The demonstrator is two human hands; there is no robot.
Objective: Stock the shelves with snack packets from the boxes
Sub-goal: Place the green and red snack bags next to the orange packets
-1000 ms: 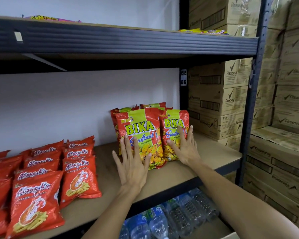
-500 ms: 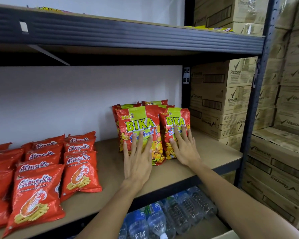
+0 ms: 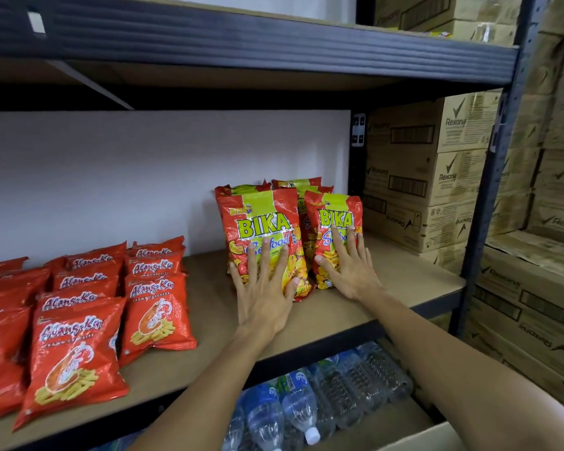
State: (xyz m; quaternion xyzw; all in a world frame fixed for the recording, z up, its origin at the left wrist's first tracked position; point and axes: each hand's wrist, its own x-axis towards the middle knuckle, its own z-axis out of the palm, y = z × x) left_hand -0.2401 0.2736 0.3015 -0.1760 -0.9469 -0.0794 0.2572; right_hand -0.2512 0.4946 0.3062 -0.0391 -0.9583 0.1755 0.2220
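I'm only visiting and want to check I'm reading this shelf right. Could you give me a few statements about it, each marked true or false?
1. The left hand and right hand press flat against the Bika packets. True.
2. The Bika packets lie flat on the shelf. False: they stand upright.
3. The Alang-Ku packets are left of the Bika packets. True.
4. Tins sit below the shelf. False: water bottles lie there.

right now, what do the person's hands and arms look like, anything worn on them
The left hand and right hand are bare: no gloves, rings, watch or wristband can be seen. No sleeves are in view up to the frame's edge.
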